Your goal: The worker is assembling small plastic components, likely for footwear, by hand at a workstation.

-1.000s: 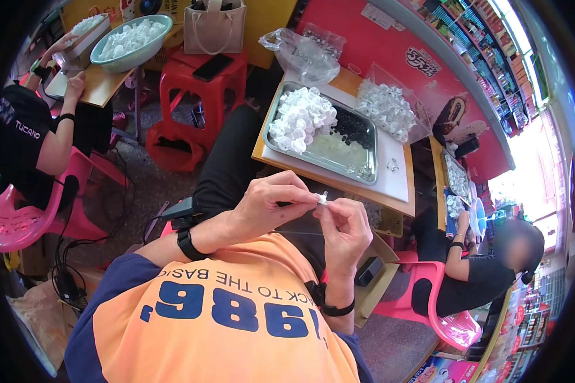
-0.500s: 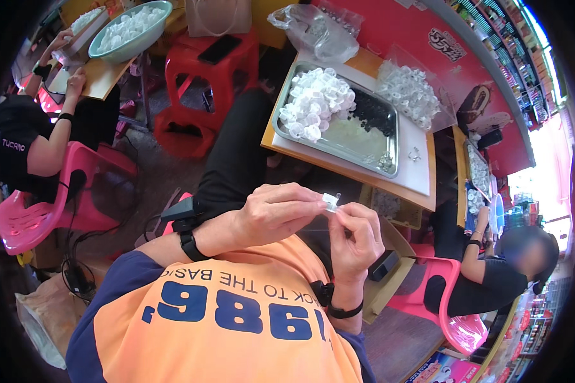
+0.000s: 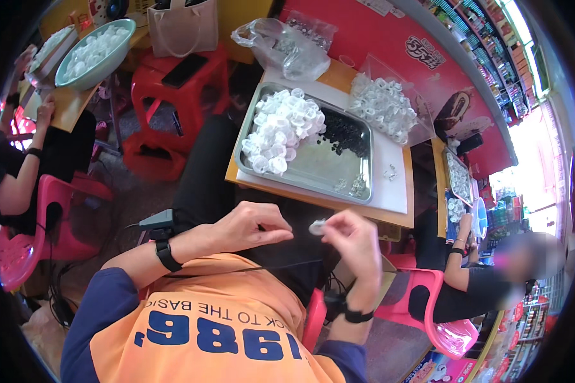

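Small white cap [image 3: 317, 226] is pinched at the fingertips of the right hand [image 3: 351, 239], held up in the air just near of the table edge, right between both hands. Going left to right: far left there's another person sitting on a pink chair [image 3: 19, 246] at their own little table with a green bowl [image 3: 92, 51] full of white pieces, then a red stool [image 3: 179, 83] with a black phone [image 3: 184, 69] lying on it and a bag [image 3: 182, 29] behind. The left hand [image 3: 246, 225] comes next, fingers curled in and closed loosely, its fingertips close to the cap but I can't tell if they actually touch it. There's a black band on that wrist. Past the hands, on the far side, sits a metal tray [image 3: 329, 172] on the wooden table [image 3: 421, 217], with a heap of white caps [image 3: 281, 131] on its left half and a patch of small black bits [image 3: 342, 131] to the right of that. Further right is a clear bag of white rings [image 3: 383, 105], and down at the right edge another person in black sits on a second pink chair [image 3: 450, 332].
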The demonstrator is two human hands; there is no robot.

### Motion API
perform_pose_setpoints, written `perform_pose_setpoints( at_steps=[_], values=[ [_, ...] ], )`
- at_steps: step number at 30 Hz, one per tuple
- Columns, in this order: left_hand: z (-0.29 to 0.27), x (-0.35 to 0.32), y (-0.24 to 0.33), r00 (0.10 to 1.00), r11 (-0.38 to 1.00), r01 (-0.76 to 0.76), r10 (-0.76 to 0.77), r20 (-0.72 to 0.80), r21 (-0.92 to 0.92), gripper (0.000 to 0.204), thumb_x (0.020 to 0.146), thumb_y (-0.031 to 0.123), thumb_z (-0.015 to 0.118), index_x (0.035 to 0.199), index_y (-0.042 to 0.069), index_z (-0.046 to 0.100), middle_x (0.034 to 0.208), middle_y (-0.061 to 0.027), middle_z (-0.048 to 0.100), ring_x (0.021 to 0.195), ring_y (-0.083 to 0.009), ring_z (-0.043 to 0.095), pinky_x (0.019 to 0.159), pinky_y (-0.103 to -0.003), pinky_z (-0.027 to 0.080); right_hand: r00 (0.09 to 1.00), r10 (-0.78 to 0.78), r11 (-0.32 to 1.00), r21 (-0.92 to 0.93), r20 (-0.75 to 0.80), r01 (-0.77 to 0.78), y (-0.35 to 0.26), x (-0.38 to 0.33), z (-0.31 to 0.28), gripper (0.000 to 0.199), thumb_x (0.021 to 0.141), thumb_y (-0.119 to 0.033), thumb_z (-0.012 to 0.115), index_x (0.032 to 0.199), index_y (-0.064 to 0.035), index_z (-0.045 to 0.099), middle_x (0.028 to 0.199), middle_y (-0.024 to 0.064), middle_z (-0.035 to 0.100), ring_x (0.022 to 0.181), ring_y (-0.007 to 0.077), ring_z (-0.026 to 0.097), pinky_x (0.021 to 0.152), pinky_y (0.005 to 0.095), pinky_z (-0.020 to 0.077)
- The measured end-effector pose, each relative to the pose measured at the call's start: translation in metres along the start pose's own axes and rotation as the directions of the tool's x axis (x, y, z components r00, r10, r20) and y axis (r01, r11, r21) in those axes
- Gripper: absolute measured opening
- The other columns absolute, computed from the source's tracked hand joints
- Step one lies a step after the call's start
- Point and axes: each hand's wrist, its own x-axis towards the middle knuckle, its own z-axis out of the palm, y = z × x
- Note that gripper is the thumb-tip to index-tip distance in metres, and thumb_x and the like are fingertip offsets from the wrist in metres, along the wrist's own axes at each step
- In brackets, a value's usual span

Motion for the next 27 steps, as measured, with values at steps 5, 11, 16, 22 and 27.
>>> perform_pose_setpoints(
  at_steps=[5, 11, 16, 22, 27],
  values=[
    [0.006, 0.0, -0.022, 0.927, 0.933, 0.302, -0.24, 0.287, -0.197, 0.017, 0.089, 0.018, 0.073, 0.094, 0.002, 0.075, 0.083, -0.0052, 0.07, 0.077, -0.0121, 0.066, 0.064, -0.026, 0.051, 0.949, -0.255, 0.961, 0.06, -0.187, 0.27, -0.027, 0.115, -0.095, 0.009, 0.089, -0.004, 0.066, 0.096, 0.0017, 0.064, 0.084, 0.0083, 0.069, 0.071, 0.0126, 0.065, 0.068, 0.0257, 0.054],
    [0.0, -0.006, -0.047, 0.897, 0.851, 0.44, -0.404, 0.179, -0.287, 0.018, 0.09, 0.019, 0.073, 0.094, 0.001, 0.075, 0.084, -0.0056, 0.069, 0.071, -0.0103, 0.065, 0.063, -0.025, 0.05, 0.756, -0.247, 0.879, 0.188, -0.606, 0.439, -0.047, 0.216, -0.139, 0.023, 0.094, -0.007, 0.064, 0.112, 0.0065, 0.06, 0.09, 0.0064, 0.066, 0.071, 0.0115, 0.064, 0.065, 0.0229, 0.0528],
    [-0.011, -0.002, -0.048, 0.875, 0.799, 0.473, -0.474, 0.096, -0.372, 0.017, 0.087, 0.008, 0.063, 0.098, -0.002, 0.073, 0.083, -0.0089, 0.068, 0.077, -0.0137, 0.069, 0.07, -0.027, 0.054, 0.956, -0.204, 0.971, -0.165, -0.212, 0.171, -0.032, 0.195, -0.047, 0.021, 0.09, -0.016, 0.07, 0.103, 0.0002, 0.07, 0.081, 0.0019, 0.067, 0.068, 0.008, 0.062, 0.061, 0.0229, 0.0508],
    [-0.017, -0.002, -0.051, 0.884, 0.76, 0.466, -0.419, 0.205, -0.454, 0.017, 0.085, 0.001, 0.05, 0.084, -0.003, 0.066, 0.085, -0.0072, 0.064, 0.077, -0.0122, 0.066, 0.068, -0.025, 0.053, 0.986, -0.165, 0.922, -0.361, -0.033, 0.142, 0.001, 0.151, 0.036, 0.029, 0.086, -0.018, 0.073, 0.105, 0.0028, 0.069, 0.082, 0.0067, 0.069, 0.071, 0.0114, 0.064, 0.067, 0.0283, 0.0514],
    [-0.018, 0.0, -0.043, 0.869, 0.716, 0.488, -0.453, 0.199, -0.5, 0.016, 0.084, 0.003, 0.05, 0.078, -0.001, 0.065, 0.081, -0.0046, 0.063, 0.074, -0.01, 0.065, 0.059, -0.024, 0.051, 0.96, -0.244, 0.875, -0.457, -0.138, 0.157, 0.005, 0.15, 0.058, 0.031, 0.087, -0.023, 0.072, 0.103, 0.0037, 0.069, 0.084, 0.0114, 0.069, 0.072, 0.0183, 0.066, 0.07, 0.033, 0.0519]
  ],
)
